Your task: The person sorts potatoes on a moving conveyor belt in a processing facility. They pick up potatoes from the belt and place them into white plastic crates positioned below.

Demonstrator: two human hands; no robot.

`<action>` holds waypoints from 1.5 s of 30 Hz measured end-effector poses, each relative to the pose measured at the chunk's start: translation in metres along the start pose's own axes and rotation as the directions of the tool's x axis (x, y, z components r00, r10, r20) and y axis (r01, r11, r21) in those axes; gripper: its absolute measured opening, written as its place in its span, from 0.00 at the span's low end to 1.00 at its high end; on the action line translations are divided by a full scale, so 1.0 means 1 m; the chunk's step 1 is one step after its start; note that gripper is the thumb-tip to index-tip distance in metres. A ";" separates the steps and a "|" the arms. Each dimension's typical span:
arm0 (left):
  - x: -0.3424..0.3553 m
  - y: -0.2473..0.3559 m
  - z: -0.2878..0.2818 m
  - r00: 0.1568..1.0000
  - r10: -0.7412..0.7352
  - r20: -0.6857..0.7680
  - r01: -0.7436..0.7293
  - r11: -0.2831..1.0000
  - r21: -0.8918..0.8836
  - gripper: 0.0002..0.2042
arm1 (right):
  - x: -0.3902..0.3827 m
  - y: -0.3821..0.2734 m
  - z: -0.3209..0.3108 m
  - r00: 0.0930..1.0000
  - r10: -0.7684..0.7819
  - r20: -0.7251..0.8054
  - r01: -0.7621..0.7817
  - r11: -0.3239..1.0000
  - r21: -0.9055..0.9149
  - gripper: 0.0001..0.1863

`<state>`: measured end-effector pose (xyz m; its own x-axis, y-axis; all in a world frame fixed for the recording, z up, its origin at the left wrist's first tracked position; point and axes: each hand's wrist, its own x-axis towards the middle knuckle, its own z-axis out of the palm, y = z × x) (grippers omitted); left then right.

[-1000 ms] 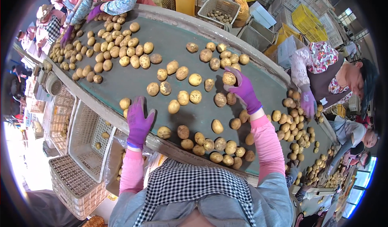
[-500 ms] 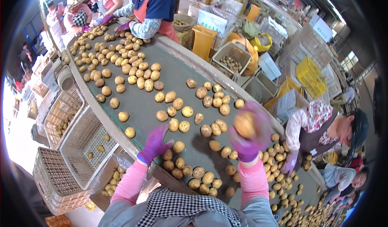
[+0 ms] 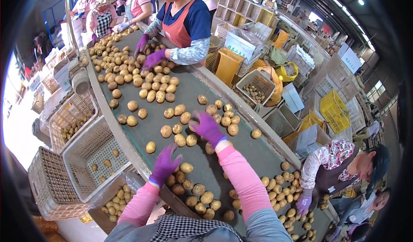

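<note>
My left hand in a purple glove is open over the near edge of the green conveyor belt, beside several potatoes. My right hand, also purple-gloved, reaches over the middle of the belt with fingers spread above more potatoes; whether a fingertip touches one is unclear. A dense group of potatoes lies farther up the belt, and others lie toward the lower right.
Mesh crates and a bag-lined box of potatoes stand left of the belt. A co-worker works at the upper end, another at the right. Stacked crates and yellow sacks fill the far side.
The view has swung up along the belt. My right hand has let go of the potato it held and moved left and farther up the belt; my left hand stays near the edge.
</note>
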<state>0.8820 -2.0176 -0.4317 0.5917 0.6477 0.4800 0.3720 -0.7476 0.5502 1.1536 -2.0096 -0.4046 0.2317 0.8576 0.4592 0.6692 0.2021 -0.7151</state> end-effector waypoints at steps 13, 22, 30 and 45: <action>-0.003 0.061 0.015 0.823 -0.088 0.561 0.251 0.943 -0.221 0.20 | -0.173 0.032 -0.095 0.821 -0.172 0.545 0.077 0.978 0.192 0.17; -0.089 0.180 0.088 0.506 0.045 0.862 0.735 0.499 -0.458 0.23 | -0.350 0.026 -0.154 0.706 0.381 0.597 -0.413 0.906 -0.089 0.22; -0.082 0.166 0.049 0.896 0.258 0.361 -0.130 0.930 -0.343 0.24 | -0.488 0.054 -0.239 0.052 0.673 0.738 -0.332 0.708 -0.623 0.18; -0.035 0.079 -0.025 0.966 0.090 0.244 -0.205 0.841 0.501 0.26 | -0.231 -0.045 -0.140 0.995 0.029 -0.093 -0.047 0.980 -0.193 0.13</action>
<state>0.8730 -2.0959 -0.3878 0.7793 0.5222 0.3465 0.5497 -0.8351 0.0223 1.1687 -2.2826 -0.4047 0.3161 0.8152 0.4854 0.7812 0.0667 -0.6208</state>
